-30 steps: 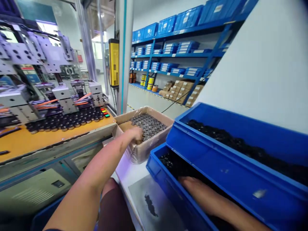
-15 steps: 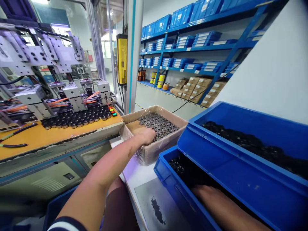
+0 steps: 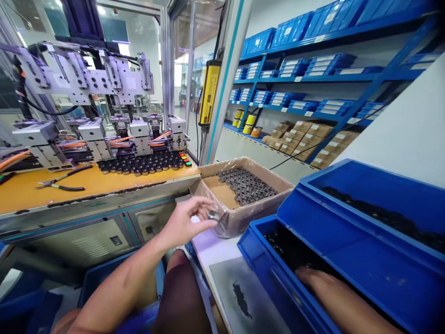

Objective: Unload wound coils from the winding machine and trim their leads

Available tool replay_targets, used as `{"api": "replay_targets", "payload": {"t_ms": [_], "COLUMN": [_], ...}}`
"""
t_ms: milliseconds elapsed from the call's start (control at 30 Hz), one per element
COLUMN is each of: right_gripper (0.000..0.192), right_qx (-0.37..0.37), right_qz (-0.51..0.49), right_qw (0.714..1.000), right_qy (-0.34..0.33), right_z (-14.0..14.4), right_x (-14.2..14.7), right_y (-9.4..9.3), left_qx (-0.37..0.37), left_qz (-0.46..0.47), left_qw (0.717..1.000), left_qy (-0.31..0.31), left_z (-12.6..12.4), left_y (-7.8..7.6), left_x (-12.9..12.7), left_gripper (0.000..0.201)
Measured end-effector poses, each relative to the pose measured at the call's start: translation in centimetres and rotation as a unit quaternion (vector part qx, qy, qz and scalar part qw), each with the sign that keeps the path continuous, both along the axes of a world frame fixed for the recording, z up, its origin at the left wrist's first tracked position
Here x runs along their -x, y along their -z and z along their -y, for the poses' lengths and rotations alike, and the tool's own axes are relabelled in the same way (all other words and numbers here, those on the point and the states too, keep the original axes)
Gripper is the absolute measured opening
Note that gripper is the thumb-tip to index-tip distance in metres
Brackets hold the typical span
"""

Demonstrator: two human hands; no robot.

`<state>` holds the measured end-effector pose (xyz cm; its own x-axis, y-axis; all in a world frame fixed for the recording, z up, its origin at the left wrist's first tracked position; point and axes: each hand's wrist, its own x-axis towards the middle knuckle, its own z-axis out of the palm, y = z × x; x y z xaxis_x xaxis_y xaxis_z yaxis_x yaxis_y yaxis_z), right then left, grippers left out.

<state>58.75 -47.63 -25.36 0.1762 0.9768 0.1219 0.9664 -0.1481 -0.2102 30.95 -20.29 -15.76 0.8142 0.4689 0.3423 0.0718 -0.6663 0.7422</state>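
My left hand is raised in front of the near left corner of the cardboard box. Its fingers and thumb are curled around a small shiny metal part, whose exact kind is too small to make out. Rows of small dark-and-silver parts fill the far right portion of that box, with bare cardboard at the left. My right hand reaches down inside the lower blue bin, among black parts. Its fingers are mostly hidden in the dark there.
An upper blue bin holding black pieces overhangs the lower one. A metal plate lies on the white table. Left, an orange bench carries pliers, rows of black round parts and a machine with clamps.
My left hand has come out of the cardboard box, back and toward me, with a small metal part. My right hand stays in the lower bin. The view has turned left.
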Motion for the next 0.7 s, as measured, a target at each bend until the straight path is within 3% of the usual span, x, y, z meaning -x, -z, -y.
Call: {"api": "replay_targets", "payload": {"t_ms": [67,167,300,367,433,533,700], "right_gripper": [0.029,0.030,0.013,0.011,0.013,0.014,0.006], "right_qx": [-0.017,-0.092,-0.264,-0.325,-0.373,-0.383,-0.367], "right_qz": [0.044,0.075,0.068,0.018,-0.037,-0.103,-0.135], "right_qw": [0.999,0.993,0.958,0.939,0.915,0.890,0.889], "right_qy": [-0.017,-0.030,-0.083,-0.109,-0.148,-0.225,-0.238], "right_z": [-0.6,-2.1,-5.1,-6.5,-7.5,-8.0,-7.6], "right_x": [0.2,1.8,7.1,10.6,14.0,17.3,17.9], "right_y": [-1.1,-4.6,-10.2,-11.9,-12.3,-10.9,-9.0], "left_qx": [0.098,0.208,0.244,0.261,0.278,0.309,0.280], "left_qz": [0.091,0.175,0.197,0.207,0.216,0.231,0.230], "left_qw": [0.991,0.962,0.950,0.943,0.936,0.922,0.931], "left_qy": [-0.009,-0.016,0.008,0.018,0.023,0.040,0.045], "left_z": [1.5,3.2,4.7,5.4,6.1,7.1,8.0], "left_y": [1.1,1.9,1.3,0.9,0.8,1.0,1.5], "left_x": [4.2,8.2,9.8,9.7,9.4,9.0,8.1], "left_gripper": [0.041,0.027,0.027,0.028,0.028,0.027,0.030]}}
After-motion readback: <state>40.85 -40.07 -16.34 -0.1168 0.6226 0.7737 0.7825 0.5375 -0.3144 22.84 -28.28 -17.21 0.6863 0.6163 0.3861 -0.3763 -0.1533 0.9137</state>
